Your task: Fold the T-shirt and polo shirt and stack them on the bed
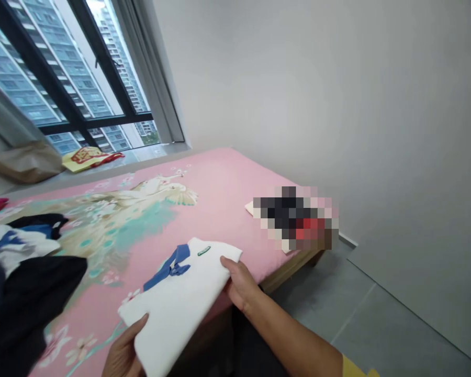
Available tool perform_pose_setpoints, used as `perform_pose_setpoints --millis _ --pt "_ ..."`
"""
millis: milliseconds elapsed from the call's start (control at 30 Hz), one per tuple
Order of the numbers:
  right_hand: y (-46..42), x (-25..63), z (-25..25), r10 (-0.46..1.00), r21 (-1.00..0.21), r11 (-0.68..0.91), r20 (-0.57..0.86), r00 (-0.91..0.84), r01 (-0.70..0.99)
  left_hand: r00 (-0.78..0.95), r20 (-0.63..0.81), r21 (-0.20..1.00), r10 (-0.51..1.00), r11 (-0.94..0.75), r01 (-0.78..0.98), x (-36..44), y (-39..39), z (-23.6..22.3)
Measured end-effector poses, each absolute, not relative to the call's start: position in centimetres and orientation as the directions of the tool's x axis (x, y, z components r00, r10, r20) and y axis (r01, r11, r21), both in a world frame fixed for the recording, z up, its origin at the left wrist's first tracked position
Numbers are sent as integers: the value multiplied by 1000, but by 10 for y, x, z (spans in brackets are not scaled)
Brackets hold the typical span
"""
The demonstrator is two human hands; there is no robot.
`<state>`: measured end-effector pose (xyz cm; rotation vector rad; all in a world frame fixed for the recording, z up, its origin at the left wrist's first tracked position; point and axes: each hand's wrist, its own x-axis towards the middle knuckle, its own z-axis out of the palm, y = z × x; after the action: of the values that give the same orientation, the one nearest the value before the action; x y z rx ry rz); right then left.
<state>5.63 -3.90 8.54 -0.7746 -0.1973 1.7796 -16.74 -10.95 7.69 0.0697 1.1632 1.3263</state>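
A folded white shirt [180, 303] with a blue collar and a small green label lies at the near edge of a pink patterned bed [220, 183]. My left hand [124, 352] grips its near left edge, thumb on top. My right hand [239, 285] holds its right edge, fingers curled under the cloth. Both hands are closed on the shirt.
A heap of dark and white clothes [19, 283] lies at the left of the bed. A blurred-out item [294, 217] sits at the bed's right corner. A window [63, 73] and sill with a yellow-red packet [87, 157] are behind. Grey floor [377, 314] lies to the right.
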Motion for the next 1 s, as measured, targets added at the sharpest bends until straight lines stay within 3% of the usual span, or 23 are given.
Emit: perform_pose_setpoints --millis 167,333,467,567,633,733,833,1000 --pt "45 99 151 935 -561 -300 -333 -121 -772 -175 -405 734 897 206 -647 -126 -16 148" --pt "103 186 219 998 -626 -3 -54 40 -780 -21 -117 776 993 78 -626 -47 73 217" --pt "112 284 209 977 -636 191 53 205 -748 97 70 806 993 1 -592 44 123 215" --pt "108 355 145 936 -708 209 -54 347 -674 213 -65 839 975 169 -517 116 145 160" --pt "104 391 92 854 -766 93 -267 446 -636 249 -335 835 909 409 -367 155 148 109" --pt "100 422 32 754 -763 -102 -478 451 -638 254 -491 796 833 547 -258 186 142 47" --pt "101 432 11 766 -776 -122 -470 438 -619 277 -495 791 823 559 -248 187 138 25" --pt "102 443 16 778 -833 -176 -444 445 -525 343 -534 796 773 596 -104 175 140 36"
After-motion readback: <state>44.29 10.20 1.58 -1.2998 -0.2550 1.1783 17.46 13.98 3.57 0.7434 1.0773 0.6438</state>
